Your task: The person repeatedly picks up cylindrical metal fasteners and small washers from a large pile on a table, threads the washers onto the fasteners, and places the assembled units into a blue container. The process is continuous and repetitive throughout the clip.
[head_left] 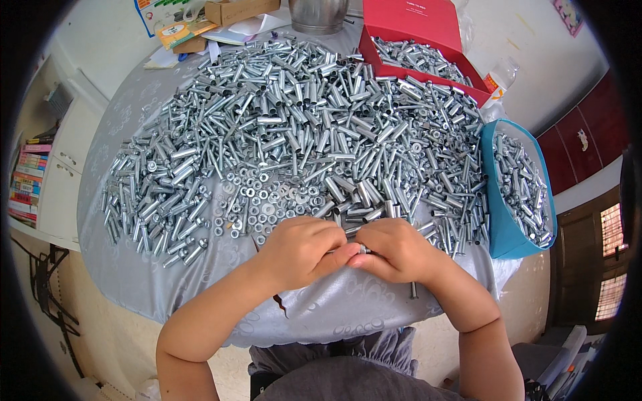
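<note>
Close to the table's near edge, my left hand [299,251] and my right hand [393,250] meet with fingers curled in a pinch. Between them is a small metal anchor bolt [364,249]; one end shows at the right fingertips, and the rest is hidden by the fingers. Just beyond my hands spreads a large heap of metal sleeves and bolts [287,107]. Loose nuts and washers [267,208] lie past my left hand. A single bolt [414,290] sits below my right wrist. Several fitted anchor bolts [190,254] gather at the left.
A grey patterned tablecloth [107,220] covers the table and has a dark tear [279,306] near its front. Filled with metal parts, a red box [475,90] stands far right and a blue fabric bin [508,247] at right. Behind are a metal bucket [318,17] and a plastic bottle [500,77].
</note>
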The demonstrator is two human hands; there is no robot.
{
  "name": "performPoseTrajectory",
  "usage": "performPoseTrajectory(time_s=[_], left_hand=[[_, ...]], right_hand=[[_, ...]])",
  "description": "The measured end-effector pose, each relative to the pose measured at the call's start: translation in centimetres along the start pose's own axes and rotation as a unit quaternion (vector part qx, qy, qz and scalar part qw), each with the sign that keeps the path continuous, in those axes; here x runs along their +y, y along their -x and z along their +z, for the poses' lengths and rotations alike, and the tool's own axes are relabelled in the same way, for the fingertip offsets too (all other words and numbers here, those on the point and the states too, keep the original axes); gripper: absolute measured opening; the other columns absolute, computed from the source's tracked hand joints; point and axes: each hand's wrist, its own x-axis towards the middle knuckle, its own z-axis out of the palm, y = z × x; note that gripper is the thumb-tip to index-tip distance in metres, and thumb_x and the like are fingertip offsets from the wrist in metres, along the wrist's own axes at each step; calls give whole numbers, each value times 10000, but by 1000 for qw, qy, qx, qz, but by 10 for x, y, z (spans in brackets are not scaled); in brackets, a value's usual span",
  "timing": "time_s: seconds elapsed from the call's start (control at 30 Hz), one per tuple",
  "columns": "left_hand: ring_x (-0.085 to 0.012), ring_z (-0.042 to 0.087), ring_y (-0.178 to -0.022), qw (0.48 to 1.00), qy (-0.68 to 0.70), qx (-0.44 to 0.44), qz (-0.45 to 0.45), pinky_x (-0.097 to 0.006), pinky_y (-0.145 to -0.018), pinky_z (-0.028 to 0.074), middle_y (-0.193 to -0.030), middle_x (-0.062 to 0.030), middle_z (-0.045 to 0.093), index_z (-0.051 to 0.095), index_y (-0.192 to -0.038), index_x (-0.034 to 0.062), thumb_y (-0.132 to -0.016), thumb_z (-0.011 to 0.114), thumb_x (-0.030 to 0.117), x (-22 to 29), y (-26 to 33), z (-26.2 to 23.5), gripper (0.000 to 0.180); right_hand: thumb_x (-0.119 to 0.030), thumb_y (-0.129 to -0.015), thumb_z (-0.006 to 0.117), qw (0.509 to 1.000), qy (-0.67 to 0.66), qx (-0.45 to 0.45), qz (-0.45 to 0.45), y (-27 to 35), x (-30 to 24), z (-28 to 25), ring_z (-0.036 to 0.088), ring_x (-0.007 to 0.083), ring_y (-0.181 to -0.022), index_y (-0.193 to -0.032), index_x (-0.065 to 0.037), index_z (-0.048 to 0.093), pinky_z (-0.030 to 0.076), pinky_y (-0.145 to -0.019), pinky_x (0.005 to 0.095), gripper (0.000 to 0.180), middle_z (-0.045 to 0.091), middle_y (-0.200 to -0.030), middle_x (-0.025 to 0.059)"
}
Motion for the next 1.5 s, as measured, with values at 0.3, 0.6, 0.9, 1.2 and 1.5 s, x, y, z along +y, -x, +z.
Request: performPoseTrajectory(time_s=[0.3,0.6,0.9,1.2,1.5], left_hand=[[-244,504,-425,998,-31,48,-13,-335,-403,385,-504,-71,519,566,-586,54,-800,584,180,-1,3,4,249],[-240,499,-439,992,-100,41,66,-331,-401,384,-545,-77,520,531,-607,35,-751,618,124,-1,4,2,191],[-146,394,-445,986,84,99,-102,-258,-435,328,-521,-54,405,448,-627,42,-909,440,238,0,3,-5,344],[-85,306,-489,782,279,534,-161,-239,-458,277,-623,17,333,384,-777,107,-944,365,384,-26,-8,-70,324],[-105,437,-557,715,200,618,-260,-237,-483,352,-852,-39,458,471,-1011,14,-917,444,360,-67,15,-139,360]], right_hand=[[-257,-803,610,998,14,42,-46,-5,-2,-1,504,282,-554,-764,-42,504,417,-505,365,243,477,-642,97],[-247,-862,537,994,-98,-16,52,0,-7,-2,523,321,-596,-765,-33,501,414,-517,382,237,499,-655,122],[-186,-853,571,976,-186,40,106,4,-3,0,516,165,-538,-932,-32,550,406,-509,287,175,547,-651,72],[-124,-847,584,972,-140,119,145,0,-6,-5,501,86,-555,-928,-4,583,413,-526,226,144,575,-682,42],[-88,-841,587,968,-142,159,130,1,-5,-5,498,75,-562,-868,2,595,409,-521,215,94,593,-705,41]])
